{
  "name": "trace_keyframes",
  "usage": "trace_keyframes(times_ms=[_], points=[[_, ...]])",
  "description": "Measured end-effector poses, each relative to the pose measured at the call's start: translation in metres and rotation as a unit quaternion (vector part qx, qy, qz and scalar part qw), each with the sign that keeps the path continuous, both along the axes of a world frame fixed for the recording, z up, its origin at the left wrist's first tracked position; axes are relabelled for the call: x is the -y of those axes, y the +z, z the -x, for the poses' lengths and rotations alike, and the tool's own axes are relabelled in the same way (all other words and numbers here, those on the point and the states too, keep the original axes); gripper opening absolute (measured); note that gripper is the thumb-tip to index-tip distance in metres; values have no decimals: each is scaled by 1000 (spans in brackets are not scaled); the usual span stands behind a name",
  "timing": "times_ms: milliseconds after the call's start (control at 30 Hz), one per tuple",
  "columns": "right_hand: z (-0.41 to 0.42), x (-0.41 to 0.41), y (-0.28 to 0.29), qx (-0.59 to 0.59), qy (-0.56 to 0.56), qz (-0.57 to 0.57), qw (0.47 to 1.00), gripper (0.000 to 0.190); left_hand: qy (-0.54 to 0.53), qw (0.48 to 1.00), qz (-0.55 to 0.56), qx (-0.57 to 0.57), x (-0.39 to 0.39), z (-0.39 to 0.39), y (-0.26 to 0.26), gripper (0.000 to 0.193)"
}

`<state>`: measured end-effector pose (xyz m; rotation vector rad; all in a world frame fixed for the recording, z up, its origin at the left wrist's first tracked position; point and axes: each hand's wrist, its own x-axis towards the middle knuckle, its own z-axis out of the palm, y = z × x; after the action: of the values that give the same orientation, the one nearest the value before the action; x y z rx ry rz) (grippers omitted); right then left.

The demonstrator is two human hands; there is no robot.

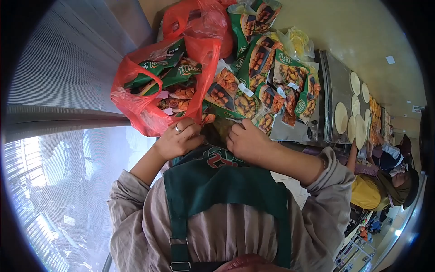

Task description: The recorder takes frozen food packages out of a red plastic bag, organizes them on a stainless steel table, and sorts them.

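Note:
A partly hidden plastic packet (218, 133) is pinched between my two hands, close against the dark green apron (224, 185). My left hand (180, 138), with a ring on one finger, grips its left side. The fingers of my right hand (249, 140) are closed on its right edge, below a printed food pouch (234, 95). Just beyond my left hand, an open red plastic bag (132, 98) holds several green printed food pouches (173, 73). More pouches (292, 76) lie heaped on a metal counter beyond my right hand, some bearing small white labels.
Another red plastic bag (210, 25) stands behind the first, near a clear bag of yellow contents (299, 40). To the right, flat dough rounds (341, 117) lie on a metal surface (334, 81). A person in yellow sleeves (367, 192) works there; a mesh screen (78, 190) is at left.

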<state>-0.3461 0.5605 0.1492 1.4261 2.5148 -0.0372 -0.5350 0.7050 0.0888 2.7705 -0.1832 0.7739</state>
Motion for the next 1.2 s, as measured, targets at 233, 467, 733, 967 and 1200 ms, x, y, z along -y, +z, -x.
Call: trace_keyframes(times_ms=[233,467,733,967,1200], points=[[8,8,-6,-77,-103,-22,991,23,3,1000,28,0,-3,-6,4,26],[6,14,-15,-125,-146,-86,978,15,111,937,331,-31,8,-29,25,33],[-15,1,5,-281,-141,34,949,26,261,872,399,-116,9,-54,24,32],[-31,-43,-10,-464,-310,-125,820,29,237,870,415,-122,8,-58,29,30],[-25,-68,-34,-342,-347,-6,873,26,242,866,404,-170,7,-61,29,32]])
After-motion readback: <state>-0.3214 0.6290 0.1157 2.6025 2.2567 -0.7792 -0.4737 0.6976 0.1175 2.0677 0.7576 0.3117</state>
